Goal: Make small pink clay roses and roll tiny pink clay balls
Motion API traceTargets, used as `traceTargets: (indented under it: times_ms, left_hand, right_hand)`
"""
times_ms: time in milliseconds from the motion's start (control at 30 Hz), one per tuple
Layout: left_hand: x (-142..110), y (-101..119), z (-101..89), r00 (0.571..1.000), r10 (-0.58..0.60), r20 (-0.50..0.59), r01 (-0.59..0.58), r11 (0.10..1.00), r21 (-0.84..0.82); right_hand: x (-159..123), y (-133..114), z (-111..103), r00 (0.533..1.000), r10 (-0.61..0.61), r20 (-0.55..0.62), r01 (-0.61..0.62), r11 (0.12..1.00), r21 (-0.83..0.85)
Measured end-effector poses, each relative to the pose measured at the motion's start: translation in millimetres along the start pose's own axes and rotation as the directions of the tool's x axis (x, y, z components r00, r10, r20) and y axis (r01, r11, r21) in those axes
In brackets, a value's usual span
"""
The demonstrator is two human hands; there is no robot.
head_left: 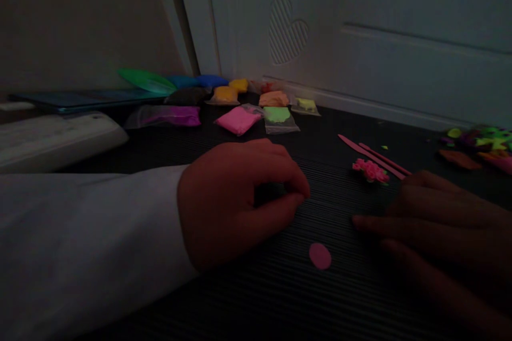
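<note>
At far left a white block (60, 141) lies in front of a dark slab (92, 98), with a green packet (146, 81) at the slab's right end. A purple bag (186, 115) is next, behind the sleeved left arm. The left hand (236, 197) is bent over the desk (248, 309), its thumb and index fingers closed tip to tip. Beyond it sit a pink bag (239, 119) and a light green bag (278, 115), side by side. The pink disc (320, 256) lies flat on the desk between the two hands, just below the left fingertips. Then come pink flowers (371, 171), with two pink tools (356, 146) behind them. The right hand (448, 213) has its index finger stretched toward the left hand, thumb apart, fingers open. Coloured pieces (494, 143) lie at far right
</note>
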State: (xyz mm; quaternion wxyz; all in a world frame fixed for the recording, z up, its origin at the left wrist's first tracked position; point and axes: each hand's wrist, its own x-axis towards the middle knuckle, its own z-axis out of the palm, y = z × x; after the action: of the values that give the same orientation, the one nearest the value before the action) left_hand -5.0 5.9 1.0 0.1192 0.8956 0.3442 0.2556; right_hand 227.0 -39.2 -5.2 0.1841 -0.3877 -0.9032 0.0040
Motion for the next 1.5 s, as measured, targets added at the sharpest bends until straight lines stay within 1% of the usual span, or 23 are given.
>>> traceTargets:
  times_ms: [100,200,333,467,533,633,700,733,867,967,1067,1200,1267,1300,1367,1500]
  left_hand:
    - [0,0,-0.4,1.000,0.000,-0.001,0.000,1.000,0.003]
    - [0,0,-0.5,1.000,0.001,-0.002,-0.001,1.000,-0.006]
    - [0,1,-0.2,1.000,-0.006,-0.002,0.006,1.000,-0.003]
    - [0,0,0.1,1.000,-0.006,-0.002,0.006,1.000,-0.007]
    - [0,0,0.2,1.000,0.000,-0.009,0.000,1.000,-0.004]
    - [0,0,0.2,1.000,0.003,-0.016,-0.003,1.000,-0.008]
    - [0,0,0.1,1.000,0.003,-0.014,-0.003,1.000,-0.013]
    - [0,0,0.0,1.000,0.004,-0.013,-0.004,1.000,-0.013]
    - [0,0,0.0,1.000,-0.002,-0.009,0.002,1.000,-0.012]
    - [0,1,0.1,1.000,-0.013,-0.003,0.013,1.000,-0.011]
    - [0,1,0.1,1.000,-0.013,-0.009,0.012,1.000,-0.013]
    - [0,0,0.5,1.000,-0.002,-0.011,0.001,1.000,-0.028]
    - [0,0,0.8,1.000,0.001,-0.019,-0.001,1.000,-0.026]
    - [0,0,1.0,1.000,0.001,-0.022,-0.002,1.000,-0.025]
    - [0,-1,1.1,1.000,-0.004,-0.024,0.003,1.000,-0.023]
    - [0,-1,0.8,1.000,-0.009,-0.012,0.008,0.999,-0.033]
  right_hand:
    - [3,-2,-1,0.998,-0.068,0.000,0.068,0.998,0.006]
    - [3,-2,-2,0.994,-0.112,0.011,0.112,0.993,-0.042]
    - [2,-1,-2,0.991,-0.118,0.064,0.125,0.986,-0.110]
    - [-1,2,-1,0.988,-0.143,0.054,0.150,0.974,-0.168]
    - [-5,4,0,0.993,-0.111,0.049,0.117,0.983,-0.145]
    - [-13,9,5,0.999,0.035,0.038,-0.032,0.996,-0.080]
    - [-16,10,8,0.995,0.097,0.003,-0.097,0.993,-0.066]
    - [-16,10,10,0.994,0.103,-0.021,-0.105,0.992,-0.066]
    - [-6,2,13,0.989,0.057,-0.137,-0.072,0.992,-0.102]
    - [1,-4,11,0.987,0.031,-0.160,-0.049,0.993,-0.111]
    - [1,-3,6,0.991,0.028,-0.130,-0.039,0.995,-0.089]
    - [-8,4,0,0.998,0.060,0.008,-0.060,0.998,-0.026]
    - [-10,6,-1,0.997,0.064,0.052,-0.063,0.998,-0.021]
    - [-10,7,-1,0.997,0.056,0.055,-0.055,0.998,-0.025]
    - [-8,7,0,1.000,0.028,0.013,-0.027,0.999,-0.041]
    - [-2,3,5,0.991,-0.027,-0.134,0.017,0.997,-0.076]
